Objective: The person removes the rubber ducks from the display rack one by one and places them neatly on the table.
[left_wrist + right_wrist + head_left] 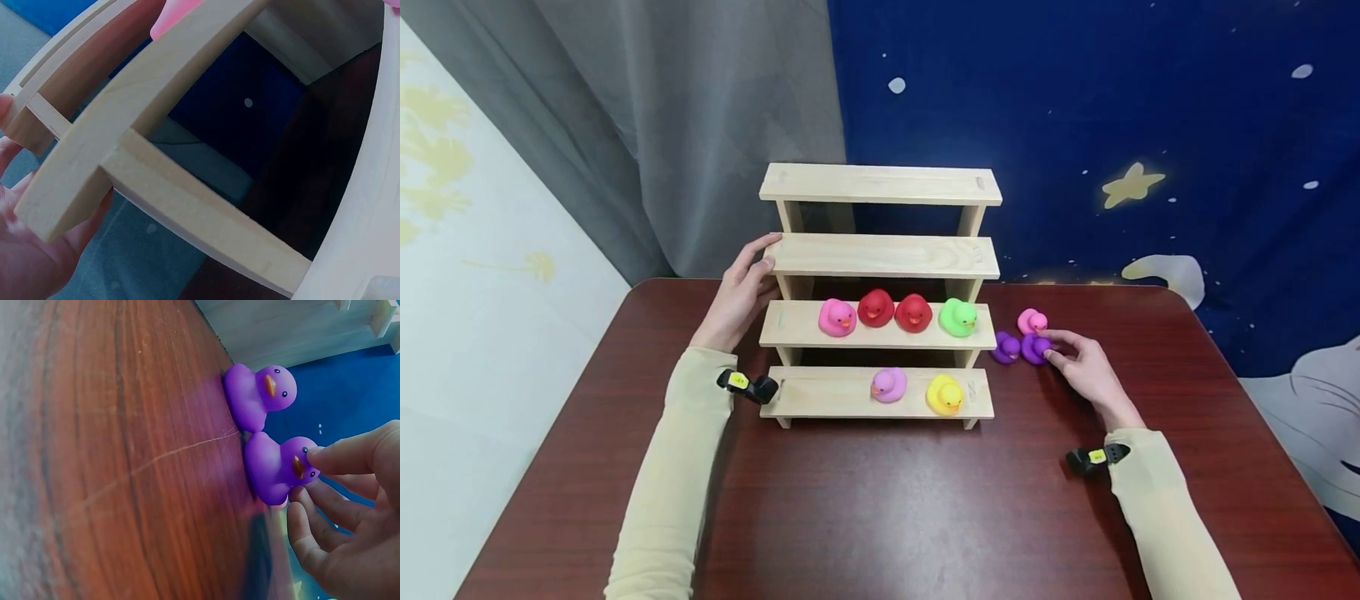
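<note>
A stepped wooden shelf (880, 257) stands on the table. My left hand (737, 296) holds the left end of its second plank from the top; in the left wrist view fingers (5, 150) lie against a plank end. At the shelf's right, my right hand (1086, 371) pinches a purple rubber duck (269, 465) by the head between thumb and fingers, its base at the tabletop. A second purple duck (247, 400) sits right beside it. Just behind them is a pink duck (1032, 322).
On the third plank down sit a pink duck (837, 318), two red ducks (876, 308) and a green duck (958, 317). The lowest plank bears a light purple duck (889, 385) and a yellow duck (944, 395). Curtains (737, 100) hang behind the brown table (880, 508).
</note>
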Motion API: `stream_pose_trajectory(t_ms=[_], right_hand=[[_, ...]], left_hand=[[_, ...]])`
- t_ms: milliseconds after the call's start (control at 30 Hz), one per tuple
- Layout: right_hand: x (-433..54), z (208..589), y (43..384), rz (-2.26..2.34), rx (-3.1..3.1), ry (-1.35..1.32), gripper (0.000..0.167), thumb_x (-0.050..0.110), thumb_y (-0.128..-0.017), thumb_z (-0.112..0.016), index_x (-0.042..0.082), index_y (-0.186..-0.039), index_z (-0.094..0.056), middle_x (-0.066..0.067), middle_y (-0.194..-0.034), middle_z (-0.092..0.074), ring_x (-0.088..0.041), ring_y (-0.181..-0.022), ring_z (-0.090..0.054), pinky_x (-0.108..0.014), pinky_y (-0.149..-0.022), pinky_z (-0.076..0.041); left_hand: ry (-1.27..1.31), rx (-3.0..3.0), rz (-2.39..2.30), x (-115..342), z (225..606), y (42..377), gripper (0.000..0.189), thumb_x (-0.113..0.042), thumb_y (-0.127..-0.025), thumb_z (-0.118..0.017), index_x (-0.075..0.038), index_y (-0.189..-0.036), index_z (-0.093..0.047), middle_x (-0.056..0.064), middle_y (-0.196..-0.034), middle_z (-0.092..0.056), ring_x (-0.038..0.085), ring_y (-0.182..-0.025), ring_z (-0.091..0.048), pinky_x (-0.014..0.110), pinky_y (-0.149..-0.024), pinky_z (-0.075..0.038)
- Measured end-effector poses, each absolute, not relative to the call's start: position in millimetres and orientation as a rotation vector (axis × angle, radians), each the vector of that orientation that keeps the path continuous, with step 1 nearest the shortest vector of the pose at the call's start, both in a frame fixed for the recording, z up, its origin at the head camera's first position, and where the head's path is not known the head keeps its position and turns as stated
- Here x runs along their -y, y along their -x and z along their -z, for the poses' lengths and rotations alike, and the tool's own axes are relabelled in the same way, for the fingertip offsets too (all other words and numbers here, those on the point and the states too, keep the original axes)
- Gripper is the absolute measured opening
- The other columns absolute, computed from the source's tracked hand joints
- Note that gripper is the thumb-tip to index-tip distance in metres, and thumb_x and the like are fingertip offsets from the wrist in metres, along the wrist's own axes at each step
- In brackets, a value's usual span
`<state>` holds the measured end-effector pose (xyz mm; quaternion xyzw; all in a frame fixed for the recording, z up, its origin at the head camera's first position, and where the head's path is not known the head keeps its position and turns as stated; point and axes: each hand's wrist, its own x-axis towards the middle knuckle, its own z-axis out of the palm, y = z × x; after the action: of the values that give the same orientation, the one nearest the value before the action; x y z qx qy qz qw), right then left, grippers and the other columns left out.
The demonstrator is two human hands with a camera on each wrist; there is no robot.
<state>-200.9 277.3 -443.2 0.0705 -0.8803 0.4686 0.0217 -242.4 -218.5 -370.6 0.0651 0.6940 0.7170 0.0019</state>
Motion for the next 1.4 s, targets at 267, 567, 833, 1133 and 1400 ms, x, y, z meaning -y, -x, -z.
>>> stream_pose_trajectory(t_ms=[267,567,833,1133,1400], right_hand=[[-278,445,203,-1.466,2.718,-0.214,0.034,0.001,-0.093,-0.061,-0.007,-0.126,-0.059,-0.027,-0.112,-0.062,-0.006,-0.091,-0.058,-0.009,-0.074,-0.044],[-276,429,193,-1.436,2.597,-0.209,0.033,0.001,-0.092,-0.062,-0.007,-0.124,-0.060,-0.026,-0.111,-0.062,-0.003,-0.089,-0.057,-0.010,-0.073,-0.043],[-257,389,185,-1.354,2.535,-0.304,0.032,-0.006,-0.088,-0.062,-0.011,-0.119,-0.060,-0.028,-0.112,-0.058,-0.009,-0.089,-0.058,-0.011,-0.075,-0.042],[-249,394,197,-1.330,2.554,-0.418,0.036,0.002,-0.090,-0.066,0.001,-0.125,-0.062,-0.016,-0.115,-0.059,-0.012,-0.092,-0.057,-0.017,-0.079,-0.043],[-227,384,197,-1.388,2.505,-0.562,0.035,0.000,-0.090,-0.065,0.003,-0.124,-0.063,-0.010,-0.109,-0.061,-0.013,-0.089,-0.056,-0.019,-0.076,-0.044]], left_hand=[[-0.200,-2.281,-2.203,218,373,239,0.047,-0.032,-0.103,-0.047,-0.026,-0.149,-0.037,0.016,-0.149,-0.030,0.036,-0.127,-0.043,0.055,-0.105,-0.030],[-0.213,-2.274,-2.177,225,389,227,0.058,-0.035,-0.102,-0.047,-0.035,-0.154,-0.021,0.018,-0.153,-0.027,0.039,-0.133,-0.036,0.058,-0.104,-0.029],[-0.201,-2.285,-2.125,233,403,214,0.061,-0.036,-0.101,-0.049,-0.027,-0.155,-0.022,0.024,-0.148,-0.034,0.037,-0.130,-0.042,0.051,-0.101,-0.037],[-0.240,-2.313,-2.047,237,415,201,0.056,-0.036,-0.101,-0.049,-0.023,-0.153,-0.031,0.024,-0.142,-0.041,0.024,-0.119,-0.051,0.028,-0.086,-0.048],[-0.315,-2.310,-2.026,235,420,191,0.052,-0.032,-0.101,-0.052,-0.023,-0.150,-0.037,0.023,-0.141,-0.044,0.020,-0.116,-0.055,0.026,-0.086,-0.049]])
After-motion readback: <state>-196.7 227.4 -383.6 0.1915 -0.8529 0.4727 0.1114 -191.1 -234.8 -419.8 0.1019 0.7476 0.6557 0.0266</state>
